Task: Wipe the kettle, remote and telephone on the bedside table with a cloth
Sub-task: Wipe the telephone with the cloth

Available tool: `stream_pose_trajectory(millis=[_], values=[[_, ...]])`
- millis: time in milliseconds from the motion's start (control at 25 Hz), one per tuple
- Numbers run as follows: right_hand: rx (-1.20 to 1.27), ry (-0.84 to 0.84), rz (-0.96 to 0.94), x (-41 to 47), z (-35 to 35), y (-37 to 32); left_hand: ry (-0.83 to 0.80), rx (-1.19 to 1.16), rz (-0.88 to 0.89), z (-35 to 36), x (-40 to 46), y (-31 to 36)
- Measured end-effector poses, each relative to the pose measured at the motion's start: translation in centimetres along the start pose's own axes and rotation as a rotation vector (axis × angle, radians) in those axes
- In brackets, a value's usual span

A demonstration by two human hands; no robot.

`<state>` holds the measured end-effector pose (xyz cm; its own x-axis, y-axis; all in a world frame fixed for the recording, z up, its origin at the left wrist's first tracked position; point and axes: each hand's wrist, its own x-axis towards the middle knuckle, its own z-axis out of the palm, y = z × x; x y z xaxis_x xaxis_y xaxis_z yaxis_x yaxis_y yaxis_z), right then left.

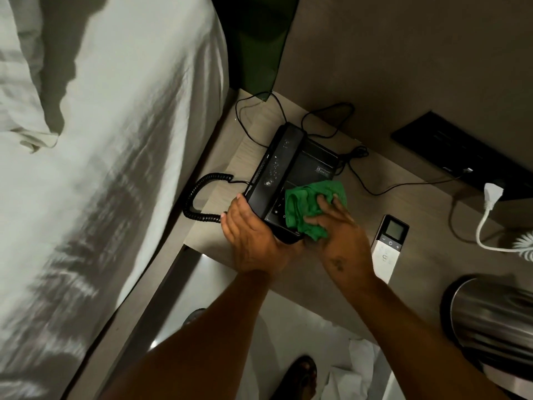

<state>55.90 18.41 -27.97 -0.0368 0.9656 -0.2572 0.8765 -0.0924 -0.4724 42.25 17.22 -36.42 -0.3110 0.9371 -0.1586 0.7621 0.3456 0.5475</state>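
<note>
Cloth (313, 207) bunched under right hand (343, 241) on telephone (288, 174); left hand (253, 241) clasps its corner.

Bare table (427, 203) between telephone (291, 168) and remote (389, 249), crossed by cord (383, 192)

White bed sheet (115, 140), white plug (492, 194), black wall panel (461, 154), crumpled white cloth on floor (354, 368)

The green cloth (313, 209) and the right hand (343, 235) cover most of the telephone (291, 168) keypad, and the left hand (253, 241) hides its near corner. The steel kettle (493, 319) is cut off by the right edge, as is a white fan-like object (526, 245). Print on the remote (389, 249) is too small to read
</note>
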Motion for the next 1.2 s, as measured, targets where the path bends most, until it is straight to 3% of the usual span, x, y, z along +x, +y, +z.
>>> stream_pose_trajectory(millis=[120, 240, 360, 480, 640, 800, 1040, 1200], values=[[0.244, 0.241, 0.133, 1.6, -1.5, -1.3, 0.009, -0.003, 0.009, -0.1, -0.2, 0.1], [0.195, 0.349, -0.054, 2.7, -2.2, -3.7, -0.009, -0.035, 0.009, -0.4, -0.2, 0.2], [-0.052, 0.219, -0.284, 3.0, -0.6, -5.7, -0.028, -0.086, 0.003, -0.7, -0.5, 0.5], [-0.252, 0.027, -0.265, 3.9, 0.9, -6.0, -0.061, -0.085, 0.018, -0.6, -0.5, 0.1], [-0.417, -0.012, -0.363, 5.1, 1.2, -5.2, -0.065, -0.092, 0.031, -0.7, -0.3, 0.0], [-0.427, -0.099, -0.293, 6.7, 0.6, -5.6, -0.033, -0.076, 0.014, -0.9, -0.3, 0.2], [-0.408, 0.017, -0.047, 14.1, -2.8, -7.7, -0.035, -0.030, 0.016, -1.1, -0.3, 0.5], [-0.443, -0.142, -0.134, 7.3, 0.2, -8.0, -0.079, -0.026, 0.003, -1.3, -0.4, 0.5]])
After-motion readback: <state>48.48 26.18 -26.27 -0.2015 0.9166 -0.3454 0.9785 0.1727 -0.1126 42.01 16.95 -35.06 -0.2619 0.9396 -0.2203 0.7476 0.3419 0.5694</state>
